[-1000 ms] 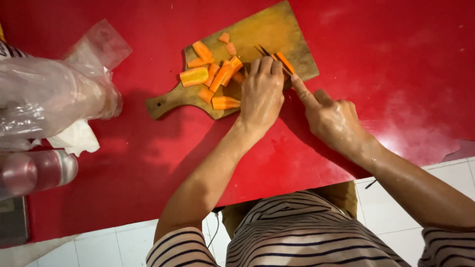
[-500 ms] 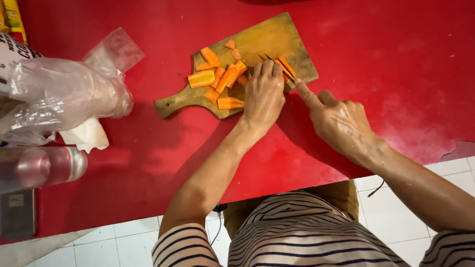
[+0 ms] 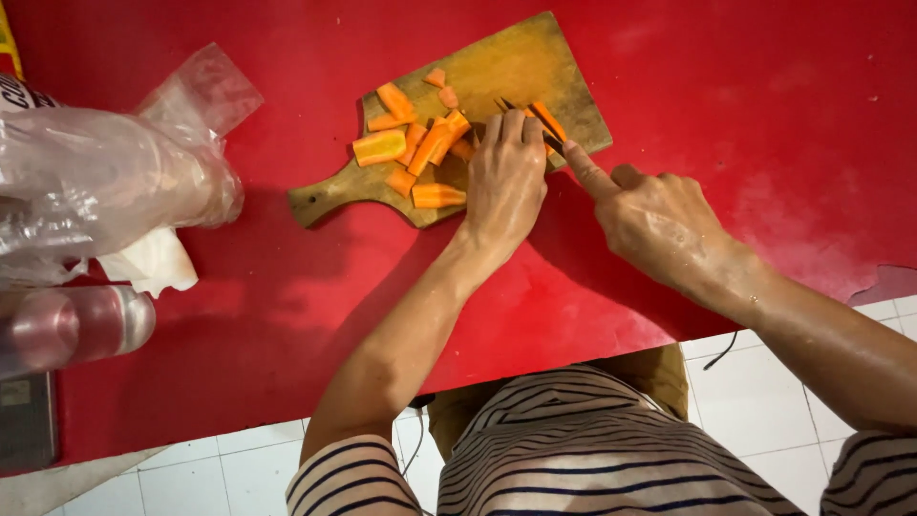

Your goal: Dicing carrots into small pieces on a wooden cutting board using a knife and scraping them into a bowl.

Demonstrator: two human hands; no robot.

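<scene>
Carrot sliced on a red bench

The left hand pinned a carrot strip steady; the right hand, grip pressed around a knife, guided it with forefinger extended.

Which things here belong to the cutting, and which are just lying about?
In use: left hand steadying the carrot, right hand with the knife, cutting board, cut pieces.
Lying about: plastic bag, bottle.

Glossy red countertop w/ white tiled floor below.
</scene>
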